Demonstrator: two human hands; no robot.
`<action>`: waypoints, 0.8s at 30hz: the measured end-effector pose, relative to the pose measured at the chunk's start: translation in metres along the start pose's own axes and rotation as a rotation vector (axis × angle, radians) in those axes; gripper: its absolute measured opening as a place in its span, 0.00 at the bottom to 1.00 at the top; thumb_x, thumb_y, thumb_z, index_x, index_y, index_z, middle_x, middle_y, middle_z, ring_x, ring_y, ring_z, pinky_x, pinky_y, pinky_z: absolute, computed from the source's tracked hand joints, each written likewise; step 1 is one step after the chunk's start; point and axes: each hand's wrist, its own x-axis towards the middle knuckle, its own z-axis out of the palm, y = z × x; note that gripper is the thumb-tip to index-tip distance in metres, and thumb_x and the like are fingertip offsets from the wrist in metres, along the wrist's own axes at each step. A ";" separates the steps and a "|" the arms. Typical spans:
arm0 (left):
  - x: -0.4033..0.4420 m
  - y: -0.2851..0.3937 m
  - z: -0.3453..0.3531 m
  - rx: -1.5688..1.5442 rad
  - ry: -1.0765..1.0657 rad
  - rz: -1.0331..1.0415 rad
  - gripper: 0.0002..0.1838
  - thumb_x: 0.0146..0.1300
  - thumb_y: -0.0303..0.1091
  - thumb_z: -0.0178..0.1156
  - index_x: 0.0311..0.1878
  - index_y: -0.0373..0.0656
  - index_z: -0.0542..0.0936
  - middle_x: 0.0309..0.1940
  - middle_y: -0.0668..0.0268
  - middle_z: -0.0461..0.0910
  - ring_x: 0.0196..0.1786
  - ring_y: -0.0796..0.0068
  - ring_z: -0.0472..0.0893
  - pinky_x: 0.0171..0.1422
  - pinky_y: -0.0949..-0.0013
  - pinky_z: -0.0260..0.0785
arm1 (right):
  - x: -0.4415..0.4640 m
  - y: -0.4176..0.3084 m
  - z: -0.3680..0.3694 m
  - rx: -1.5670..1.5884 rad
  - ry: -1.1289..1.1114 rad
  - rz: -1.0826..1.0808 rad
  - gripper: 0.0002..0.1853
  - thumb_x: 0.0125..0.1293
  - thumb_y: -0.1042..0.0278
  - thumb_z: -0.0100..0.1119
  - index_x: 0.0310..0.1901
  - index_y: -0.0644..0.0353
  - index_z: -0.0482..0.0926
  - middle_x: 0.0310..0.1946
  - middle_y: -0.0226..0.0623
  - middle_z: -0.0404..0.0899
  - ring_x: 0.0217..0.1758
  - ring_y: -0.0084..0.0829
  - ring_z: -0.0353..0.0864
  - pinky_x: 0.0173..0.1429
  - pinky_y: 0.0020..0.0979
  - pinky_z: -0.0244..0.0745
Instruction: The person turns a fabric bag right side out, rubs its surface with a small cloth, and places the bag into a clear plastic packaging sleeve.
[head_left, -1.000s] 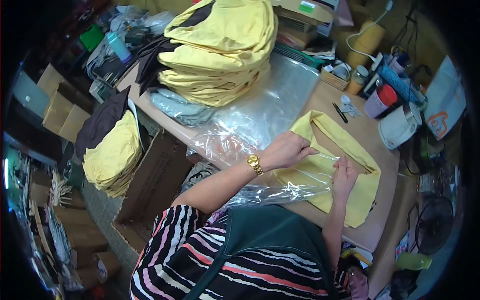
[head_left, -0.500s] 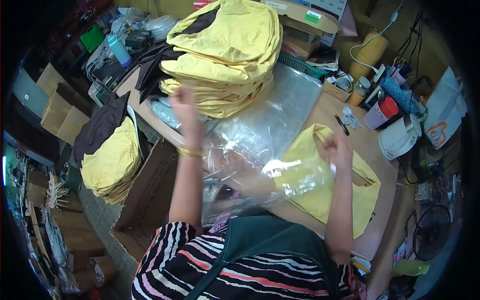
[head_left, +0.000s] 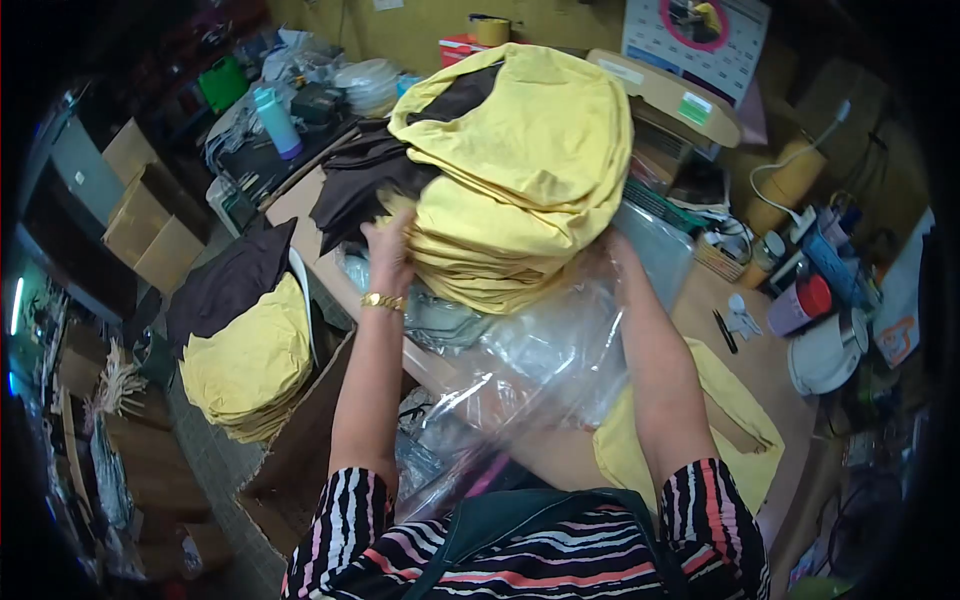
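A tall stack of folded yellow cloth bags [head_left: 520, 150] with dark brown parts stands on the table. My left hand [head_left: 392, 245] grips the stack's left edge, fingers closed on the cloth. At the right side, my right hand [head_left: 615, 250] reaches against the lower edge of the stack; its fingers are hidden by the cloth and glossy plastic. Clear plastic sheets [head_left: 530, 350] lie beneath and in front of the stack. A single yellow cloth bag [head_left: 735, 410] lies flat under my right forearm.
A second pile of yellow and brown bags [head_left: 250, 355] is at the left beside an open cardboard box [head_left: 300, 450]. On the table's right are a black pen [head_left: 725, 332], a pink cup with a red top [head_left: 800, 305] and a white pot [head_left: 825, 352]. A blue bottle [head_left: 277, 125] stands far left.
Both hands have moved to the big stack, the right one coming from above the single yellow bag and clear plastic. The view has shifted, so the table sits lower.
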 end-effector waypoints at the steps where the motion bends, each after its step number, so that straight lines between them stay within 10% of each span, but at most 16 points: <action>1: 0.004 -0.002 0.007 -0.077 0.032 0.156 0.17 0.50 0.19 0.61 0.45 0.29 0.74 0.40 0.56 0.76 0.42 0.69 0.79 0.42 0.67 0.74 | 0.054 0.009 -0.035 -0.266 -0.017 -0.123 0.26 0.68 0.51 0.57 0.61 0.62 0.72 0.57 0.44 0.77 0.56 0.38 0.79 0.58 0.39 0.77; 5: 0.035 0.025 -0.001 0.080 -0.139 0.117 0.04 0.48 0.17 0.59 0.21 0.33 0.76 0.20 0.66 0.74 0.18 0.73 0.74 0.23 0.69 0.65 | 0.062 -0.007 -0.004 -1.184 0.195 -0.529 0.29 0.62 0.57 0.62 0.61 0.66 0.71 0.56 0.46 0.78 0.55 0.35 0.79 0.56 0.36 0.76; 11: 0.020 0.080 -0.048 0.040 -0.324 0.153 0.08 0.61 0.25 0.54 0.39 0.34 0.81 0.36 0.61 0.82 0.38 0.71 0.83 0.44 0.69 0.77 | -0.022 0.016 0.077 -0.734 0.194 -0.495 0.29 0.67 0.65 0.54 0.66 0.70 0.63 0.63 0.54 0.70 0.64 0.41 0.72 0.65 0.35 0.68; 16: 0.039 -0.045 -0.115 -0.282 -0.170 0.030 0.25 0.67 0.39 0.48 0.63 0.35 0.70 0.59 0.53 0.76 0.59 0.58 0.77 0.62 0.58 0.71 | 0.015 0.086 0.063 -0.667 0.143 -0.666 0.33 0.66 0.68 0.57 0.69 0.69 0.58 0.66 0.55 0.66 0.69 0.43 0.66 0.71 0.33 0.61; 21: 0.021 -0.062 -0.068 -0.390 -0.099 0.074 0.31 0.72 0.52 0.39 0.68 0.39 0.64 0.68 0.55 0.66 0.66 0.56 0.70 0.69 0.53 0.65 | 0.044 0.022 0.062 -1.315 0.084 -0.459 0.23 0.64 0.67 0.55 0.57 0.74 0.72 0.54 0.59 0.77 0.59 0.42 0.77 0.58 0.36 0.72; 24: 0.053 -0.106 -0.070 -0.368 -0.065 0.297 0.22 0.68 0.33 0.52 0.63 0.38 0.69 0.58 0.61 0.75 0.58 0.65 0.75 0.65 0.60 0.68 | 0.049 0.039 0.039 -0.999 0.217 -0.339 0.22 0.63 0.68 0.55 0.54 0.75 0.74 0.49 0.60 0.80 0.53 0.48 0.80 0.53 0.39 0.74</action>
